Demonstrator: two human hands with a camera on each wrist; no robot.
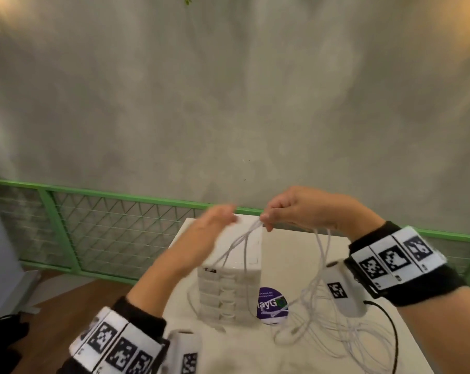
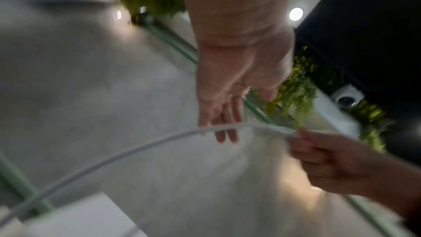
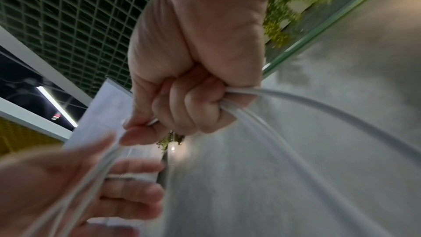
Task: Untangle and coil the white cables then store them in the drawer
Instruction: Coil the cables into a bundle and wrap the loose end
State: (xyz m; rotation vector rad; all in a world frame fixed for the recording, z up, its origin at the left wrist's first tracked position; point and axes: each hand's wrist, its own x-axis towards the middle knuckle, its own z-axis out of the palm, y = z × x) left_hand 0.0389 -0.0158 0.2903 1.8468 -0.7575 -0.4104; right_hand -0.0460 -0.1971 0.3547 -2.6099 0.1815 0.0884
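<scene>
Several white cables [image 1: 245, 248] hang from my right hand [image 1: 266, 222], which grips them in a fist above the small white drawer unit [image 1: 229, 295]. The strands drop in front of the unit and pile in loose loops [image 1: 336, 338] on the table to its right. In the right wrist view the cables [image 3: 241, 114] run through the right hand [image 3: 182, 107]. My left hand [image 1: 227, 215] is blurred, just left of the right one, fingers straight. In the left wrist view a cable [image 2: 136, 149] crosses the straight left fingers [image 2: 224, 120]. All drawers look closed.
The drawer unit stands on a white table [image 1: 304, 249] with a purple round sticker [image 1: 271, 303] beside it. A black cord [image 1: 390, 322] trails from my right wristband. A green mesh railing [image 1: 107, 225] runs behind the table, with a grey wall beyond.
</scene>
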